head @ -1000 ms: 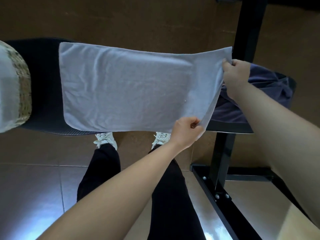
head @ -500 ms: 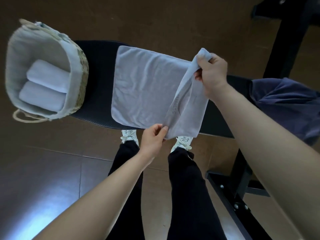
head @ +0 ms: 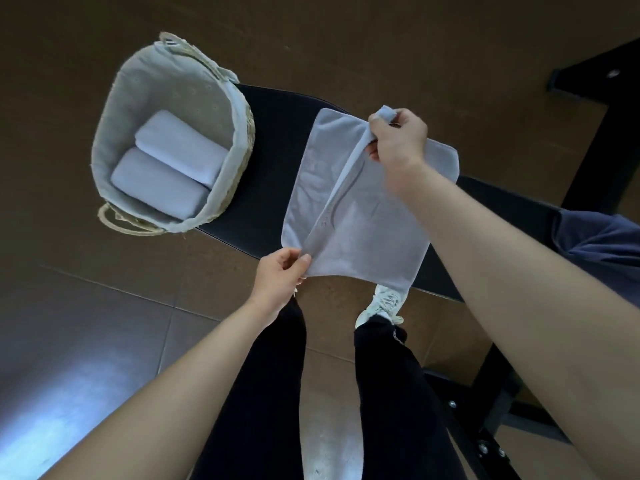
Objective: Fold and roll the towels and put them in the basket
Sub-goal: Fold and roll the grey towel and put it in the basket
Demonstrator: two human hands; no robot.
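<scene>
Because the towel [head: 367, 230] spread on the counter [head: 270, 161] right of the basket [head: 180, 81] looks soft, light and floppy, we pinch its folding edge at both corners, left hand [head: 277, 275] near, right hand [head: 398, 143] far.

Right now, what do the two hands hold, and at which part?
Both hold the grey towel: the left hand pinches the near corner of its folded-over flap, the right hand grips that flap's far corner.

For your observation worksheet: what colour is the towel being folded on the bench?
The towel is plain pale lavender-grey; the head view shows it best.
</scene>
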